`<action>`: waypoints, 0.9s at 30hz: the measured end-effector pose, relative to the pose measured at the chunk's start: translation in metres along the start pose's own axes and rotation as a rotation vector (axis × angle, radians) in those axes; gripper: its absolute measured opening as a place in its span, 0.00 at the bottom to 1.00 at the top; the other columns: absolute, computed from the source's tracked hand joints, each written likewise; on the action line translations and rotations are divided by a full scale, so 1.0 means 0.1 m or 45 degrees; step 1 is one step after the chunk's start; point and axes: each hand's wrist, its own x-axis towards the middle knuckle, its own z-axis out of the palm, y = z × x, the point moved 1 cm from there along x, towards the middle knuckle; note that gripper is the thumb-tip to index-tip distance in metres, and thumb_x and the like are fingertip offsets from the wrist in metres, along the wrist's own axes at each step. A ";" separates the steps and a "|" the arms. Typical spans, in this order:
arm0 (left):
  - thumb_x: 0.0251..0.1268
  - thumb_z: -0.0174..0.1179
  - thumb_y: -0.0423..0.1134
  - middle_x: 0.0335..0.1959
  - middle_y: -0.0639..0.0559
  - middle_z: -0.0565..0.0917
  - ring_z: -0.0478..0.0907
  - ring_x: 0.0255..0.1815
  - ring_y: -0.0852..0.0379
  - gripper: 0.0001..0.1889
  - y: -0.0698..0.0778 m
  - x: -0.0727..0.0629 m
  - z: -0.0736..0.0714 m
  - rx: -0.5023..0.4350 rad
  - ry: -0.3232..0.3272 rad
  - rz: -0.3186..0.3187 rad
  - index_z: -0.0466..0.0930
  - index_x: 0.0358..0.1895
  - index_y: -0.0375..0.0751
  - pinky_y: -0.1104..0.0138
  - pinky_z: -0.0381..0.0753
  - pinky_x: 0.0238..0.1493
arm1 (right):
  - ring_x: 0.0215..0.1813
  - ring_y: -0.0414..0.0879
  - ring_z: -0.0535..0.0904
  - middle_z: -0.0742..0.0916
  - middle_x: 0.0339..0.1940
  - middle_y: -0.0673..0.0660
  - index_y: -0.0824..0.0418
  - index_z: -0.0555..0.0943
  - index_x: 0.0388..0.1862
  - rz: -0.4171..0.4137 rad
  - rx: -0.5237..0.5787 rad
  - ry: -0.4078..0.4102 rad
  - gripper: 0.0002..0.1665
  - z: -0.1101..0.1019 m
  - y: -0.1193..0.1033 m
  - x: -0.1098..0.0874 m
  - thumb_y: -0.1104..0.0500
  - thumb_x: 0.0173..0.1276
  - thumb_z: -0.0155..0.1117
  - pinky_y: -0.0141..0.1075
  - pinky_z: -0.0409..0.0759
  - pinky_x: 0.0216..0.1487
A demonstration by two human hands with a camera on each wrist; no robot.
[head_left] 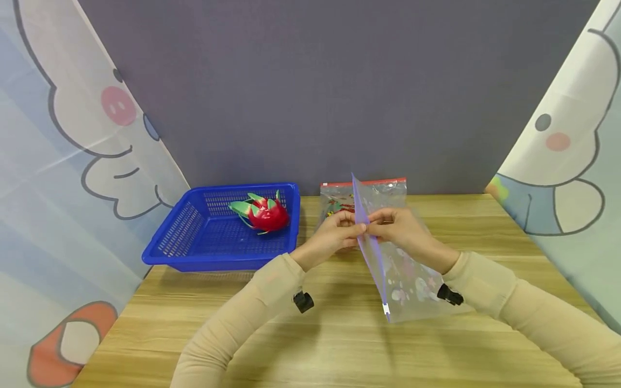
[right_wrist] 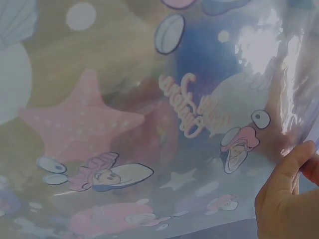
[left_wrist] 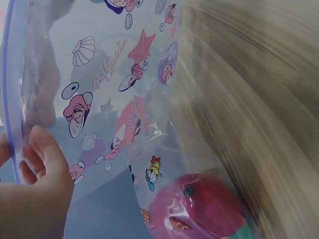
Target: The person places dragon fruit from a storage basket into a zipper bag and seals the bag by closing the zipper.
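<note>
A clear zip bag [head_left: 412, 288] with a purple zip strip stands on its side between both hands, printed with starfish and shells. My left hand [head_left: 335, 233] pinches the strip from the left, thumb and fingertips on its edge. From the other side my right hand [head_left: 405, 233] pinches it at the same height. A white slider [head_left: 386, 309] sits at the strip's near end. I cannot tell how far the bag's mouth is parted. Close behind lies a second clear bag [head_left: 333, 202] with a red zip; in the left wrist view it contains a red fruit-like object [left_wrist: 207, 201] with green on it.
To the left stands a blue plastic basket [head_left: 218, 264] with a red and green dragon fruit [head_left: 269, 216] inside. A grey panel [head_left: 310, 97] rises behind the wooden table [head_left: 271, 334]. Cartoon-printed curtains [head_left: 53, 215] hang on both sides.
</note>
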 end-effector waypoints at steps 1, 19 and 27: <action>0.65 0.53 0.32 0.37 0.51 0.75 0.77 0.38 0.60 0.08 -0.01 0.01 0.00 0.000 0.008 0.004 0.67 0.45 0.35 0.65 0.79 0.47 | 0.37 0.39 0.81 0.86 0.37 0.53 0.68 0.77 0.48 0.007 -0.006 0.002 0.20 -0.01 0.01 0.00 0.57 0.61 0.63 0.34 0.81 0.41; 0.57 0.61 0.35 0.29 0.52 0.76 0.77 0.29 0.59 0.07 -0.15 0.13 -0.18 0.243 0.333 -0.007 0.72 0.33 0.39 0.59 0.81 0.41 | 0.25 0.45 0.81 0.85 0.26 0.58 0.68 0.82 0.38 -0.353 -0.451 0.277 0.10 -0.24 0.04 -0.04 0.66 0.57 0.63 0.30 0.75 0.21; 0.55 0.61 0.31 0.28 0.52 0.75 0.76 0.26 0.59 0.06 -0.24 0.16 -0.23 0.281 0.403 0.003 0.72 0.32 0.36 0.57 0.81 0.40 | 0.22 0.39 0.80 0.85 0.20 0.50 0.57 0.81 0.24 -0.554 -0.788 0.442 0.05 -0.52 -0.07 -0.17 0.67 0.51 0.66 0.28 0.72 0.23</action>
